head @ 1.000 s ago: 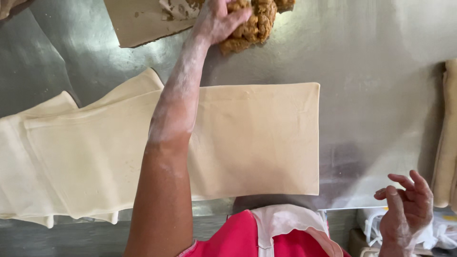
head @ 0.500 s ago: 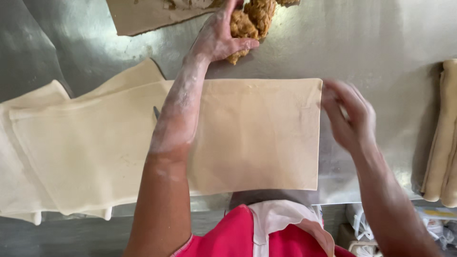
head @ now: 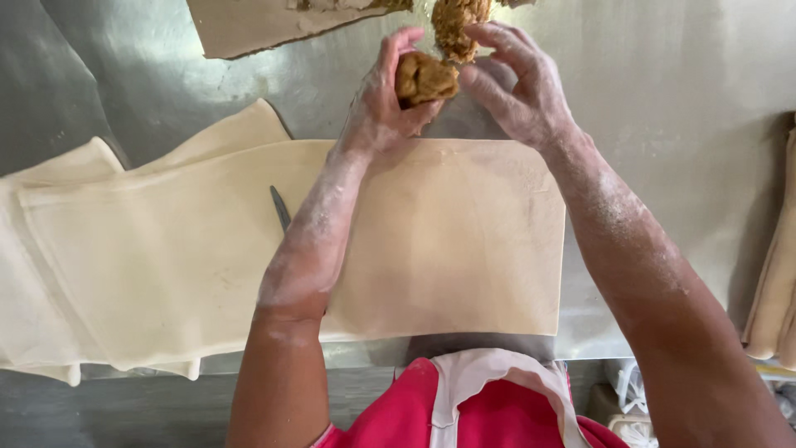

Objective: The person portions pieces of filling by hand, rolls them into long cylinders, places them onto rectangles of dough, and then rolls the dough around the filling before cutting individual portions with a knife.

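Filling lump point(head: 424, 77), brown and crumbly, now sat pinched in the left hand point(head: 385, 99) near the tabletop's point(head: 663, 75) far edge; the right hand point(head: 518, 83), fingers spread, had come across to cup it above the dough sheet point(head: 448, 249).

Smooth matt dough sheet point(head: 448, 241) on glossy steel table point(head: 663, 99); crumbly brown filling lump point(head: 424, 78).

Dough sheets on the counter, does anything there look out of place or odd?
One thing: a dark blade tip pokes out between the overlapping dough sheets beside the left forearm, mostly buried. Otherwise the sheets lie flat, and the left hand and right hand hold a filling lump.
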